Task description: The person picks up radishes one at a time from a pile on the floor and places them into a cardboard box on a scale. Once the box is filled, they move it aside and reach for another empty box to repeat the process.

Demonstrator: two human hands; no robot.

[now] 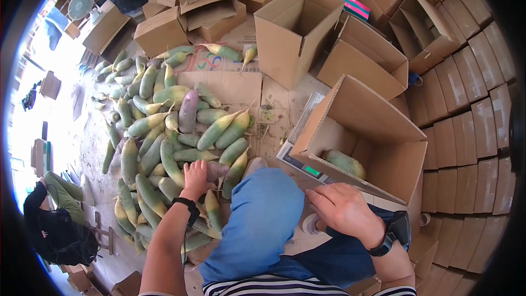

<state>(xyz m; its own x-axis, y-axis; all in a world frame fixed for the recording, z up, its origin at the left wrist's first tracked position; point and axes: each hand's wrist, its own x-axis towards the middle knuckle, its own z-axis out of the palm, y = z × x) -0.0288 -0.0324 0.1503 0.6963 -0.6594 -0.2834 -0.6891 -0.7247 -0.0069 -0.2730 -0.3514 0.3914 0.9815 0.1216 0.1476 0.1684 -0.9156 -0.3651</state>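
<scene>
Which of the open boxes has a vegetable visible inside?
The box on the scale, beside the right hand: a green radish lies inside; the others show none.

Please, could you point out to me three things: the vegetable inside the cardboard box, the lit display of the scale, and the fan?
Vegetable (345, 163): head view, middle of its green side.
Lit display (312, 170): head view, its green screen.
Fan (81, 4): head view, middle of its round front.

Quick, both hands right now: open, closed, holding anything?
Left hand: at a purplish radish; whether its grip is closed cannot be told.
Right hand: fingers bent, near the open box; nothing visible held, palm hidden.
</scene>
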